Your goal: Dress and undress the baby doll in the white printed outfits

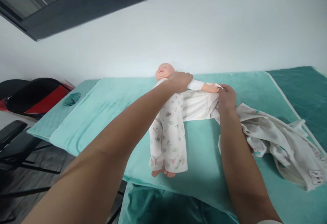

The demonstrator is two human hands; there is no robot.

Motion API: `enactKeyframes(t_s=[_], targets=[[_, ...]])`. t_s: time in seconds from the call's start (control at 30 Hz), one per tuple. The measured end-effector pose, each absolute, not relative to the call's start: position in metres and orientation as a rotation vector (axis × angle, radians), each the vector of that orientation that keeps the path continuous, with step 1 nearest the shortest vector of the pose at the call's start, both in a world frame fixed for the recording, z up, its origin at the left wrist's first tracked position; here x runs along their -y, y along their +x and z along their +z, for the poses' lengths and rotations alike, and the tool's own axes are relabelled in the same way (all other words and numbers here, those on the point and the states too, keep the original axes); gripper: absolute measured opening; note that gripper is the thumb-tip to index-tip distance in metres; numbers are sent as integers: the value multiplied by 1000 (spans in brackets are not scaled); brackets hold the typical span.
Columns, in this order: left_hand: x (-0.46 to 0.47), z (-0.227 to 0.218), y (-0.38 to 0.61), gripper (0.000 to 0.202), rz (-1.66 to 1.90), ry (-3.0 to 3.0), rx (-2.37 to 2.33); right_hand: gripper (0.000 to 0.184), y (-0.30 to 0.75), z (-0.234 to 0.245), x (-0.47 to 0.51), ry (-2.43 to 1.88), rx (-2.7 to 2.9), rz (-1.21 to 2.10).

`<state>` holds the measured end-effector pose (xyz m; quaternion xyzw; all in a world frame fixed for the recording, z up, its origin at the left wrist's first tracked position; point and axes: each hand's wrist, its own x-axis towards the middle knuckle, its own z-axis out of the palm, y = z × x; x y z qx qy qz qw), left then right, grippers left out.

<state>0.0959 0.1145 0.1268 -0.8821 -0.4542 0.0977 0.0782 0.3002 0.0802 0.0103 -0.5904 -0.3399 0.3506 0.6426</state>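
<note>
A baby doll [165, 70] lies on its back, head toward the wall, in printed white pants [170, 135] with bare feet showing below. My left hand [181, 81] is closed at the doll's shoulder and upper arm, and its fingertips are partly hidden. The doll's white-sleeved arm stretches out to the right, ending in a bare hand [211, 88]. Beside that hand, the fingers of my right hand [227, 96] pinch the edge of a white garment [198, 106]. This garment lies spread under the outstretched arm, next to the doll's body.
More white printed baby clothes [278, 142] lie crumpled on the right. The teal-covered massage table [102, 115] has a face hole at its left end and stands against a white wall [178, 30]. Black-and-red chairs [38, 96] stand at the left, and a dark-framed window hangs above.
</note>
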Motion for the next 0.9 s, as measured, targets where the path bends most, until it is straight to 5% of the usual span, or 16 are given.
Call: enactKeyframes(t_s=[0.23,0.43,0.73,0.9], targets=[[-111,104,122,43,386,-2675,1383,30,310,13,-83,-1023,479,976],[-106,110,110,37,266,-2792,1536,29,268,22,-64,-1175,1149,311],[-62,88,3,32,-1108,-2639,2018,55,198,13,-38,-949,1770,657],[-50,75,-11,48,-1272,-2703,2113,60,207,21,-36,-953,1777,743]])
